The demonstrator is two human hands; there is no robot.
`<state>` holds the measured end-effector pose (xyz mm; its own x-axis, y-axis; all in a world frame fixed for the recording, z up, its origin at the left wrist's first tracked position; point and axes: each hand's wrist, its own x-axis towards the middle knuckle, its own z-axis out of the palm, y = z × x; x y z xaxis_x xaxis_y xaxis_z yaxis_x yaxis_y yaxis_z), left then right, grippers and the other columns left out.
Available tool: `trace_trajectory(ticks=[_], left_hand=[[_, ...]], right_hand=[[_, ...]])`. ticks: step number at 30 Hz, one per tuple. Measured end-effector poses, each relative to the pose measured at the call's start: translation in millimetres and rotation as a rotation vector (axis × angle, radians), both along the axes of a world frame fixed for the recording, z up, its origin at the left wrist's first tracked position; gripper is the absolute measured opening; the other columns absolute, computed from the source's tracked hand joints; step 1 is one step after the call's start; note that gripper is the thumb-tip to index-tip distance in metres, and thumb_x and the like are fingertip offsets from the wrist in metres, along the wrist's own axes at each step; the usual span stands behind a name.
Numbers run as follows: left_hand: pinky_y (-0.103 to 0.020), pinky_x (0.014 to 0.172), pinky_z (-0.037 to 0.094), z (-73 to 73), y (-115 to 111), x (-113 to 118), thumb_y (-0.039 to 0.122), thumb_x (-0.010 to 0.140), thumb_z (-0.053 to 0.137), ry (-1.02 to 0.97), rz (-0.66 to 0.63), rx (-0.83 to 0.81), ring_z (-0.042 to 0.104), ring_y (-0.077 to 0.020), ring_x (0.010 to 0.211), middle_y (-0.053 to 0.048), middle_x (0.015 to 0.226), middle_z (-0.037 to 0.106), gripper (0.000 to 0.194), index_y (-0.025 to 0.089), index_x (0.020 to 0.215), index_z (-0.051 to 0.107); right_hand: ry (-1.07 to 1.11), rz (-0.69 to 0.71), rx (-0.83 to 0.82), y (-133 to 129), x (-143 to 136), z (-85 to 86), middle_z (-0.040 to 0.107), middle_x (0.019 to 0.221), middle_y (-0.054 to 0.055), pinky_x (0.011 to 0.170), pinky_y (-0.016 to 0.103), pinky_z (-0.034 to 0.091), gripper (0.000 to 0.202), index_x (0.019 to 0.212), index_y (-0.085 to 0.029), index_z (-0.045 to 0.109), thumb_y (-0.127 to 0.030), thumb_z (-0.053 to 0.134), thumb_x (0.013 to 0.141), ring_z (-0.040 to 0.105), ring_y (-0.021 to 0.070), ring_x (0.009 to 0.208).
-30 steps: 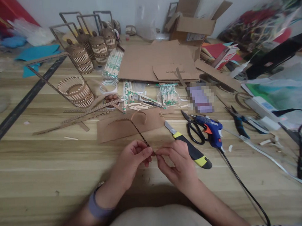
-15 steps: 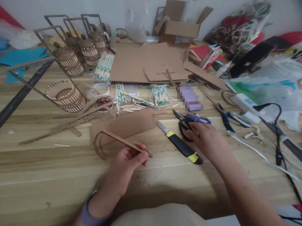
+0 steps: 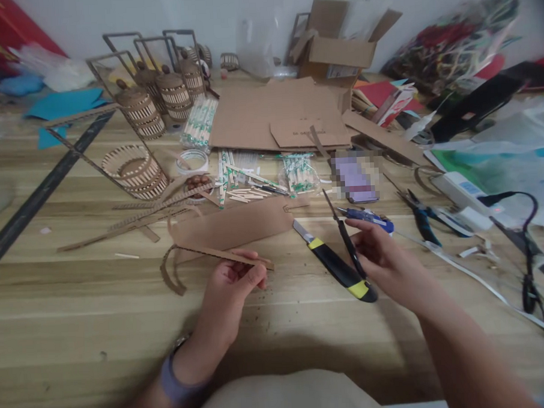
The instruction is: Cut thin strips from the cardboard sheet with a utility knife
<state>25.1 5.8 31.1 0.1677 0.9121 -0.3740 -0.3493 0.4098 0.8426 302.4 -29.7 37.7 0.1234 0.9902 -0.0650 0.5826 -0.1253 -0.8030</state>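
Observation:
My left hand (image 3: 235, 290) pinches a narrow cardboard strip (image 3: 211, 255) near its right end; the strip's far end curls downward on the left. In my right hand (image 3: 387, 259) is a pair of black-handled scissors (image 3: 345, 240), raised off the table with the blades pointing away from me. Just left of the scissors lies a black and yellow utility knife (image 3: 338, 267) with its blade out. A blue glue-gun-like or cutter tool (image 3: 369, 218) rests beyond my right fingers. Behind the strip a flat cardboard piece (image 3: 237, 223) lies on the wooden table (image 3: 137, 330).
Small stick-and-cardboard baskets (image 3: 135, 174) stand at the left, beside loose cardboard strips (image 3: 102, 235). Farther back are packs of matchstick-like sticks (image 3: 200, 120), a tape roll (image 3: 192, 162), cardboard sheets (image 3: 259, 111) and an open box (image 3: 337, 51). Pliers (image 3: 421, 215) and a power strip (image 3: 461, 193) lie right.
My right hand has lifted the scissors off the table and turned them on edge. My left hand keeps the strip, whose curled end now hangs lower. The view has shifted slightly left.

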Motion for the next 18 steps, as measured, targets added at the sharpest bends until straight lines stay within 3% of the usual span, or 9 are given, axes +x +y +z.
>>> trace_trajectory(ticks=[2, 6, 9, 12, 15, 18], left_hand=[[-0.022, 0.056, 0.050, 0.5, -0.9, -1.2, 0.030, 0.062, 0.086, 0.040, 0.029, 0.033, 0.059, -0.0100, 0.056, 0.004, 0.064, 0.068, 0.035, 0.018, 0.083, 0.060], [-0.024, 0.064, 0.055, 1.2, -4.8, -5.7, 0.031, 0.070, 0.083, 0.171, 0.084, 0.173, 0.068, -0.0130, 0.067, 0.000, 0.079, 0.074, 0.029, 0.019, 0.086, 0.062], [-0.025, 0.075, 0.058, 1.8, -7.3, -8.2, 0.032, 0.075, 0.082, 0.246, 0.137, 0.256, 0.073, -0.0163, 0.084, -0.003, 0.090, 0.077, 0.027, 0.020, 0.088, 0.062], [-0.026, 0.077, 0.059, 3.0, -8.1, -8.5, 0.032, 0.075, 0.081, 0.301, 0.193, 0.303, 0.074, -0.0172, 0.085, -0.003, 0.091, 0.076, 0.027, 0.020, 0.088, 0.061], [-0.026, 0.076, 0.059, 4.2, -9.0, -8.0, 0.030, 0.076, 0.080, 0.344, 0.230, 0.354, 0.073, -0.0164, 0.083, -0.002, 0.089, 0.075, 0.024, 0.020, 0.087, 0.061], [-0.025, 0.079, 0.059, 4.4, -11.5, -7.8, 0.027, 0.080, 0.077, 0.373, 0.235, 0.417, 0.073, -0.0162, 0.088, -0.002, 0.092, 0.075, 0.018, 0.021, 0.088, 0.061]], right_hand=[[0.192, 0.028, 0.051, -12.8, -19.4, 8.4, 0.063, 0.093, 0.003, 0.068, 0.030, 0.055, 0.054, 0.138, -0.024, 0.047, -0.032, 0.065, 0.088, 0.064, 0.0165, 0.077], [0.584, 0.131, -0.116, -27.4, -71.3, 14.0, 0.061, 0.091, 0.001, 0.063, 0.029, 0.053, 0.070, 0.149, -0.032, 0.040, -0.038, 0.071, 0.087, 0.059, 0.0144, 0.071], [0.834, 0.299, -0.260, -28.4, -99.6, 5.9, 0.056, 0.089, 0.000, 0.061, 0.029, 0.048, 0.073, 0.148, -0.032, 0.039, -0.058, 0.068, 0.087, 0.052, 0.0135, 0.068], [1.035, 0.423, -0.267, -29.0, -115.6, -4.0, 0.050, 0.085, -0.002, 0.066, 0.033, 0.046, 0.075, 0.140, -0.033, 0.045, -0.076, 0.062, 0.082, 0.047, 0.0148, 0.069], [1.112, 0.367, -0.297, -31.0, -126.9, -9.0, 0.048, 0.086, -0.001, 0.076, 0.036, 0.048, 0.066, 0.124, -0.028, 0.052, -0.079, 0.057, 0.082, 0.045, 0.0137, 0.070], [1.132, 0.302, -0.329, -31.8, -135.2, -11.5, 0.049, 0.084, -0.002, 0.074, 0.034, 0.049, 0.063, 0.114, -0.024, 0.052, -0.080, 0.053, 0.084, 0.045, 0.0113, 0.067]])
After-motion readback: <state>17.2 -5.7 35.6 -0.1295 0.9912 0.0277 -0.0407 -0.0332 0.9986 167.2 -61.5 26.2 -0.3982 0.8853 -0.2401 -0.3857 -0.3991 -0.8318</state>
